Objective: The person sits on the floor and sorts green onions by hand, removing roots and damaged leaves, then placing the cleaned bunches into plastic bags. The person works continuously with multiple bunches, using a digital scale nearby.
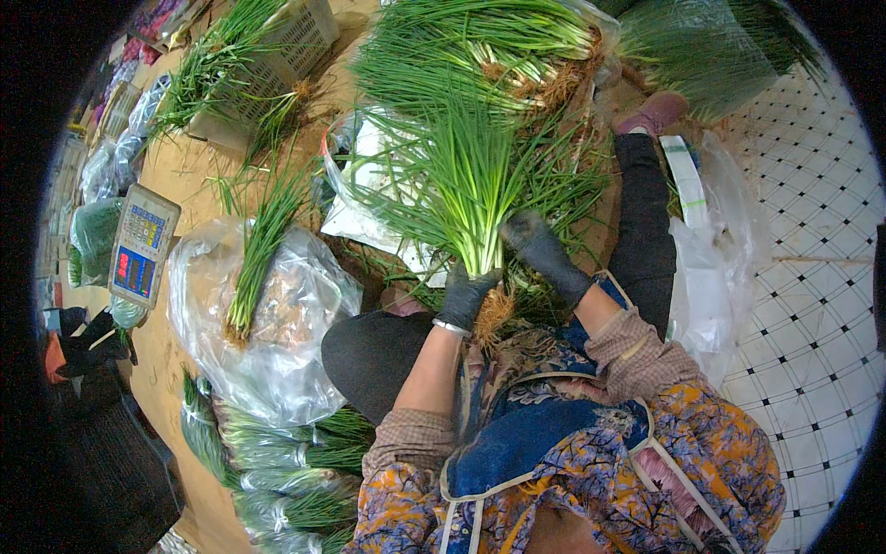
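A bunch of green onions stands upright in my left hand, which wears a dark glove and is closed around the white stems just above the brown roots. My right hand, gloved too and slightly blurred, is beside the bunch at its right; whether its fingers hold a stem I cannot tell. Behind the bunch lies a large pile of green onions with the roots to the right. A smaller bunch rests on a clear plastic bag at the left.
Far left is a digital scale display. A plastic crate with green onions stands at the upper left. Bagged bunches lie in rows at the lower left. A white sack and loose leaves lie before me; plastic sheeting is by my right leg.
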A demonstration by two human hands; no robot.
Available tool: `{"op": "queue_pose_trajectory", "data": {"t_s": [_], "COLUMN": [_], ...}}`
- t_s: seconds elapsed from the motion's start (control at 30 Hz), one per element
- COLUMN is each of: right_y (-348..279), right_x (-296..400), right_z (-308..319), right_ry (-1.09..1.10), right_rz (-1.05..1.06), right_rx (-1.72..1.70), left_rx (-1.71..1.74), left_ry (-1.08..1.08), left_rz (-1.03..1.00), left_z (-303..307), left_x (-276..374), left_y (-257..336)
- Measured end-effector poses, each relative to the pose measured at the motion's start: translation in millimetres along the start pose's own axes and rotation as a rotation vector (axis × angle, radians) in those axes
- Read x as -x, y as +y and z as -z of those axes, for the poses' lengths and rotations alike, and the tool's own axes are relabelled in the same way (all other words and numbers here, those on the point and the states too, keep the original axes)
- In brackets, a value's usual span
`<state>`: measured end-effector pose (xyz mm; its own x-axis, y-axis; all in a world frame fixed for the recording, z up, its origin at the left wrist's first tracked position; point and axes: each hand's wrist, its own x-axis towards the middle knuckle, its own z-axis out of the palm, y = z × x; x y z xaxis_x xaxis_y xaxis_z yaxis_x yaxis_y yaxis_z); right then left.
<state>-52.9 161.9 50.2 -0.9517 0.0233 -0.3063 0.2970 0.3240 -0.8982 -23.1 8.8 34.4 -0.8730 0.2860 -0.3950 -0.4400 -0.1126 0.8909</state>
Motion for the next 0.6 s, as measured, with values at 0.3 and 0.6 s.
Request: {"op": "queue_pose_trajectory", "data": {"t_s": [0.3, 0.6], "right_y": [-36, 13], "right_x": [-4, 54], "right_z": [-18, 20], "right_ry": [-0.139, -0.430], "right_rz": [0.278, -0.060], "right_rx": [0.447, -0.570], "left_rx": [-0.301, -0.628], "left_ry": [0.144, 0.259], "left_rz": [-0.189, -0.258], "left_z": [15, -3], "left_x": [-18, -5], "left_y": [-44, -21]}}
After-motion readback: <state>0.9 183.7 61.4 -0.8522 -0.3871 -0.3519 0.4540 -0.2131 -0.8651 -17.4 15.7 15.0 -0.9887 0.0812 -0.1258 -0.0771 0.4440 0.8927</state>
